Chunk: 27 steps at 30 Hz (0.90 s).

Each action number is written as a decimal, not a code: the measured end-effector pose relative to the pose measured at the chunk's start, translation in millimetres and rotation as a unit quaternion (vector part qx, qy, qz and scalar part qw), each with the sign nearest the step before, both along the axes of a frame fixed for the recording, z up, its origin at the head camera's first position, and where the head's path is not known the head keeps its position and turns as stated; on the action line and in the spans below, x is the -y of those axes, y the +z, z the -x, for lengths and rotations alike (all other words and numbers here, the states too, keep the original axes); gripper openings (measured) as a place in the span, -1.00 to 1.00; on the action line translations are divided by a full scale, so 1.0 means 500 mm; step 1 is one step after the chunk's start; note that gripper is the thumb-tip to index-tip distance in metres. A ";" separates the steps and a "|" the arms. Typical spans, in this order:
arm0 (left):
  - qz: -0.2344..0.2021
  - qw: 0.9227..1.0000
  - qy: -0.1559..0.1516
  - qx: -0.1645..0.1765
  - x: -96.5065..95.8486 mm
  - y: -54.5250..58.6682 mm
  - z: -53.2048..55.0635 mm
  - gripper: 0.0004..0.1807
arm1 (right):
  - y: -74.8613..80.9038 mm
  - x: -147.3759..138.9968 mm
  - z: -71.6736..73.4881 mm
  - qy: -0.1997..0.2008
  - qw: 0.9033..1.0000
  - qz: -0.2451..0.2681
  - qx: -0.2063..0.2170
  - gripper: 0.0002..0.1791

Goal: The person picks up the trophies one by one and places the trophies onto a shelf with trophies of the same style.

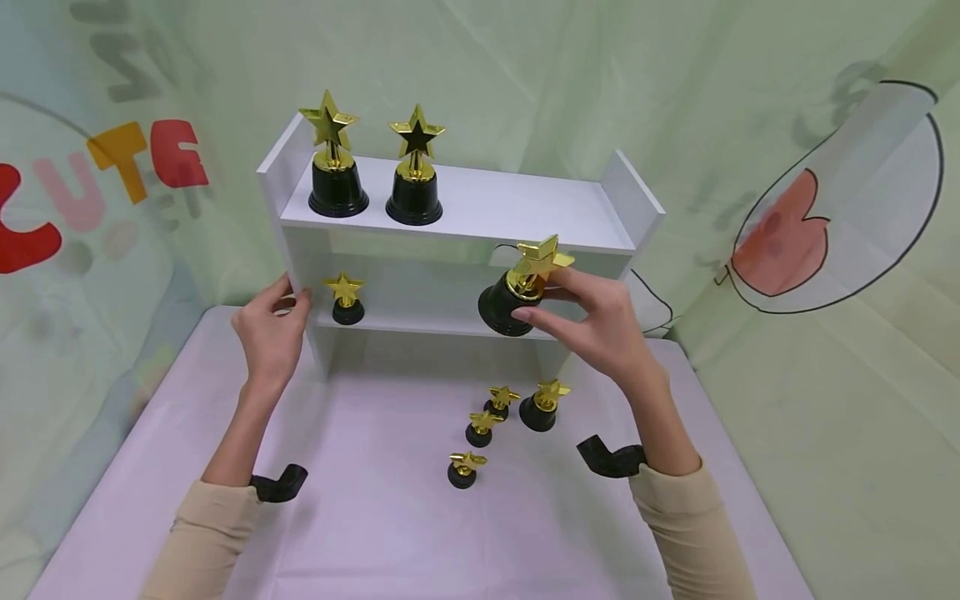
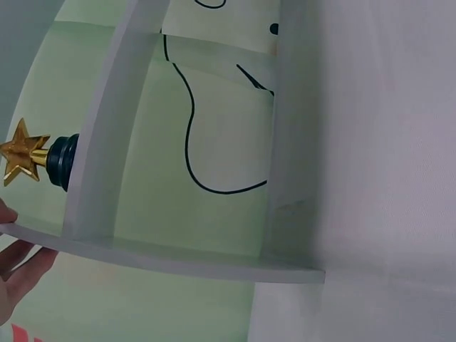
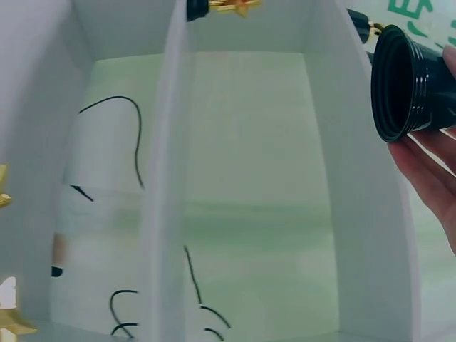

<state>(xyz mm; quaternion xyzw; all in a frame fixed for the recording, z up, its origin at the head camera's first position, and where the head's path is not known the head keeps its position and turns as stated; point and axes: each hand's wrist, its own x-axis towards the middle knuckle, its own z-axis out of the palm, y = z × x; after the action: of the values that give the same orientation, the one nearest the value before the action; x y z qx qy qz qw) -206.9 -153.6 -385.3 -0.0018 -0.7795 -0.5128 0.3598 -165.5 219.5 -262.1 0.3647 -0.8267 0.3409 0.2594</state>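
Note:
My right hand [image 1: 600, 321] holds a gold star trophy [image 1: 507, 302] by its black base, tilted, in front of the white shelf [image 1: 517, 187]. In the right wrist view the hollow underside of that trophy's base [image 3: 395, 85] shows, with fingers beneath it. My left hand [image 1: 273, 333] grips the shelf's left side panel between thumb and fingers; the left wrist view shows this hand [image 2: 25, 274] at the panel's edge. On the top board stand two large trophies, a left one [image 1: 337, 190] and a right one [image 1: 415, 200]. A small trophy [image 1: 348, 310] stands on the middle board, near my left hand.
On the pale tablecloth [image 1: 390, 533], below the shelf's right half, stand a larger trophy [image 1: 540, 411] and three small ones: back [image 1: 497, 407], middle [image 1: 480, 432] and front [image 1: 462, 473]. A printed curtain [image 1: 825, 400] hangs behind and beside the table.

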 end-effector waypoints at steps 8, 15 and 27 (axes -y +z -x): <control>0.001 1.000 -0.001 0.000 0.000 -0.001 0.001 -0.62 | 0.059 0.018 0.018 -0.005 1.000 0.018 0.008 -0.52; 0.000 1.000 -0.001 -0.005 0.001 -0.002 0.002 -0.62 | 0.094 0.041 0.047 -0.030 0.998 0.020 0.043 -0.62; -0.002 1.000 0.002 -0.008 0.001 -0.003 0.004 -0.64 | 0.111 0.076 0.089 -0.063 0.991 0.044 0.108 -0.64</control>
<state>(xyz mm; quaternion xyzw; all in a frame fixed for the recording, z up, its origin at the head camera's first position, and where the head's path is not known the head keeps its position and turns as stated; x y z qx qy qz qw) -208.7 -154.1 -387.1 -0.0039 -0.7754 -0.5137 0.3673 -210.3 181.7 -206.5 0.2609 -0.8555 0.3974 0.2053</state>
